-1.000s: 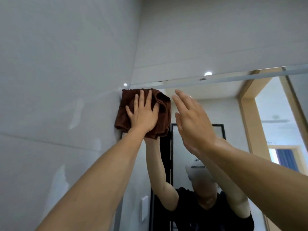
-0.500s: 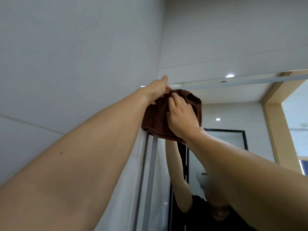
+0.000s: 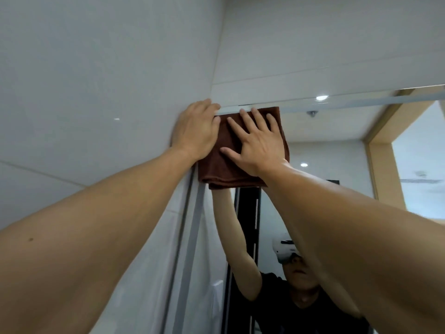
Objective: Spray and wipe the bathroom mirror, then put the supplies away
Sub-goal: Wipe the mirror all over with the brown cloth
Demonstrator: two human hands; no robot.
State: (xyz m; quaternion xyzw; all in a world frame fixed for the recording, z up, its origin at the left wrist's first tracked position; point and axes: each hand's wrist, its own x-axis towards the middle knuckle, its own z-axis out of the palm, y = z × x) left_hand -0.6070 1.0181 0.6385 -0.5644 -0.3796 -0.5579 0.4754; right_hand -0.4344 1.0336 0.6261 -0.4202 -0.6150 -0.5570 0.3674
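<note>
The brown cloth (image 3: 224,162) sits folded and flat against the mirror (image 3: 337,145), tucked right up into the glass's top left corner, its upper edge level with the top edge of the mirror. The right hand (image 3: 255,143) lies spread on the middle of the cloth, fingers straight and fanned, palm pressing the fabric to the glass, thumb pointing out to the left. The left hand (image 3: 196,127) is just beside it, on the cloth's left edge where the mirror meets the side wall (image 3: 96,92); its fingers bend over the cloth's top left corner, though whether they actually pinch the fabric or only press on it, I cannot tell. The two hands sit close, almost touching, both arms stretched up and forward from the bottom of the view. The cloth's lower folded edge hangs free below the right wrist, showing stacked layers.

In the glass, the reflection of the person shows both arms raised to the cloth, a black top and a white headset (image 3: 285,249) worn on the head. Behind that reflection stands a dark door frame (image 3: 248,213), and further right a pale wooden door surround (image 3: 382,169). Ceiling spotlights (image 3: 322,98) glint in the mirror. Above the mirror runs a pale tiled wall (image 3: 313,44), and a grey metal strip (image 3: 190,232) runs down the mirror's left side.
</note>
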